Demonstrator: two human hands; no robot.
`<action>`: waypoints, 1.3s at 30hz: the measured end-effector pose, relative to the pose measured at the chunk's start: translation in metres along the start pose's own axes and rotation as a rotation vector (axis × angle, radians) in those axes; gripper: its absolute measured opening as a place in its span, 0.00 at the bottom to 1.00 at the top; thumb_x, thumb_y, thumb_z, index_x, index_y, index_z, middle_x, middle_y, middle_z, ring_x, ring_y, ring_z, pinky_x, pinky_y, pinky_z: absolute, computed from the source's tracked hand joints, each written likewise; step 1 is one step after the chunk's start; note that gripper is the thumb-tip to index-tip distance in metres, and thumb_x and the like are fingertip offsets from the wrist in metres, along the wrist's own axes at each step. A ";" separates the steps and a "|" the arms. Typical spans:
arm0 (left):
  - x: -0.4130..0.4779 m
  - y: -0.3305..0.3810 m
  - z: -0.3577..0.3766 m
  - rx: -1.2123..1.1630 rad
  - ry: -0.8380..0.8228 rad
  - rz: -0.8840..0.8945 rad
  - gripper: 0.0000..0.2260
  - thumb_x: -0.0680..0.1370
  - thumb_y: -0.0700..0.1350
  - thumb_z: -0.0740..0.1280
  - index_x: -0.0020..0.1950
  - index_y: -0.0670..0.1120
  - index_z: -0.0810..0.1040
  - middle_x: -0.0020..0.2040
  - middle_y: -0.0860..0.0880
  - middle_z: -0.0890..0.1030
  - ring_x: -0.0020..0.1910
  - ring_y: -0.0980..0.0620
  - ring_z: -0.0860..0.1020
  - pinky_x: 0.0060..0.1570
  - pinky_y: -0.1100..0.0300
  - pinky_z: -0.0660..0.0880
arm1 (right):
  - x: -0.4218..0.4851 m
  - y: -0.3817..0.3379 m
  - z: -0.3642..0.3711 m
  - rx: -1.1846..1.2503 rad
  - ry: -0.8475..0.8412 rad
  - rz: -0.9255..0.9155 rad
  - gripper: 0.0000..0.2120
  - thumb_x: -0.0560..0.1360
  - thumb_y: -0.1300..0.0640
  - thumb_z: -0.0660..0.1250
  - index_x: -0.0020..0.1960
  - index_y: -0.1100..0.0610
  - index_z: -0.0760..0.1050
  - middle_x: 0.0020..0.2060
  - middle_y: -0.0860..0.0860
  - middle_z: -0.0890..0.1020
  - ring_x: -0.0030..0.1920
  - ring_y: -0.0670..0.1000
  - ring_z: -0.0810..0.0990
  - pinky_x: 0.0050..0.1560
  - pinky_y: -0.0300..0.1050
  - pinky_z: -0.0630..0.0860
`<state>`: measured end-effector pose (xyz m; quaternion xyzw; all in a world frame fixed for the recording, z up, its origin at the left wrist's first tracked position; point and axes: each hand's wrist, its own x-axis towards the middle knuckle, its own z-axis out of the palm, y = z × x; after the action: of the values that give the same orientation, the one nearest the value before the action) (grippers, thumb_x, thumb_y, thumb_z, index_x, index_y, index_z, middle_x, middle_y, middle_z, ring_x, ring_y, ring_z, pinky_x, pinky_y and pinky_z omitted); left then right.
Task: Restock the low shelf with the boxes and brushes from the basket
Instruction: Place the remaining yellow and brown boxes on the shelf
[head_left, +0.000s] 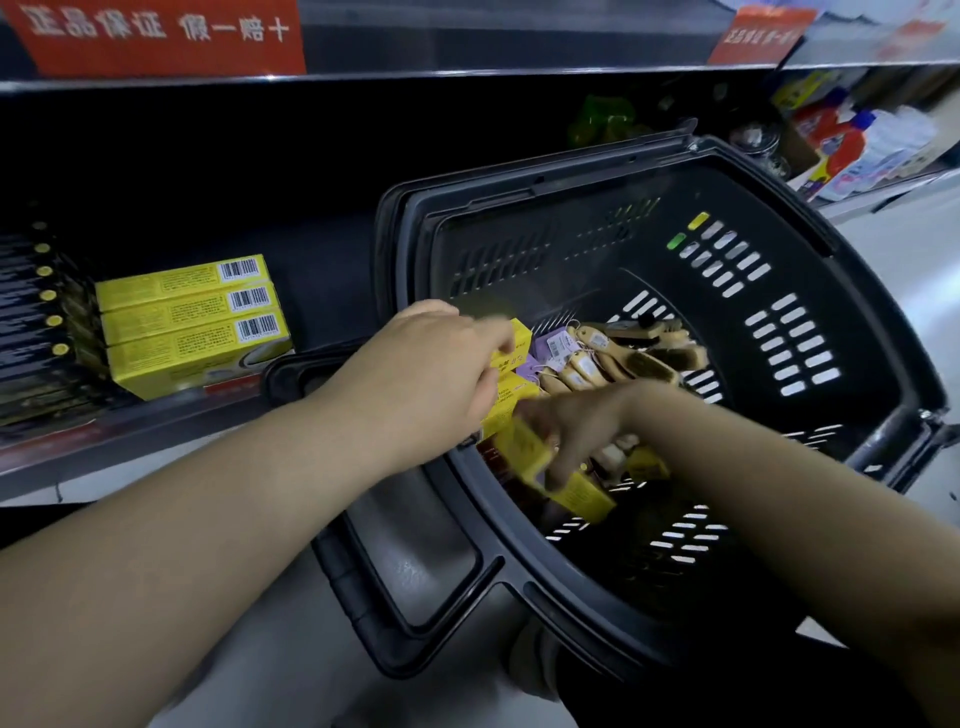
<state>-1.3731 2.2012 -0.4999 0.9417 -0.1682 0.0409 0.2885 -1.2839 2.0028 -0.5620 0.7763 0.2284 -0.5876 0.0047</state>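
1. On the low dark metal shelf (171, 431), at the left, three long yellow cardboard boxes (195, 322) lie stacked flat with their barcode ends facing out, probably so that the labels read from the aisle; bare shelf beside them leaves room for more
2. The left hand (431, 364) reaches over the near rim of the black slotted plastic basket (810, 322), its fingers curled onto a small yellow box (514, 343) at the top of the pile inside; motion blur hides whether the grip has fully closed
3. The right hand (576, 426) is lower in the basket with its fingers closed round another yellow cardboard box (571, 488), tilted as if being lifted out. Taking one in each hand would halve the trips to the shelf
4. The remaining stock sits heaped in the basket's far-left corner: yellow and lilac boxes, then a fan of pale wooden brushes with dark bristles (639, 353) and paper price tags on string, handles pointing towards the hands
5. The task looks early, with most goods not yet shelved
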 end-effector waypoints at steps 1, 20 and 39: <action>0.001 0.002 -0.002 -0.123 0.029 -0.069 0.14 0.78 0.44 0.60 0.64 0.49 0.71 0.48 0.54 0.79 0.48 0.56 0.75 0.52 0.70 0.64 | -0.010 0.003 -0.010 0.141 0.099 -0.079 0.39 0.66 0.50 0.76 0.70 0.53 0.59 0.63 0.47 0.72 0.63 0.51 0.73 0.59 0.45 0.73; 0.012 0.010 -0.024 -1.064 0.052 -0.685 0.11 0.74 0.48 0.69 0.55 0.54 0.73 0.48 0.49 0.83 0.45 0.49 0.83 0.48 0.46 0.80 | -0.054 -0.074 -0.059 0.836 1.082 -0.222 0.27 0.75 0.34 0.54 0.51 0.55 0.78 0.43 0.49 0.83 0.43 0.46 0.82 0.44 0.41 0.76; 0.005 -0.025 -0.047 -1.075 0.187 -0.782 0.08 0.72 0.49 0.70 0.50 0.54 0.78 0.39 0.52 0.85 0.34 0.52 0.84 0.29 0.57 0.77 | 0.141 -0.038 -0.030 1.038 0.624 0.256 0.22 0.79 0.52 0.60 0.69 0.62 0.67 0.65 0.57 0.73 0.64 0.56 0.74 0.38 0.29 0.74</action>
<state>-1.3587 2.2452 -0.4729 0.6512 0.2141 -0.0749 0.7243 -1.2413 2.0942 -0.6717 0.8337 -0.1916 -0.3621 -0.3702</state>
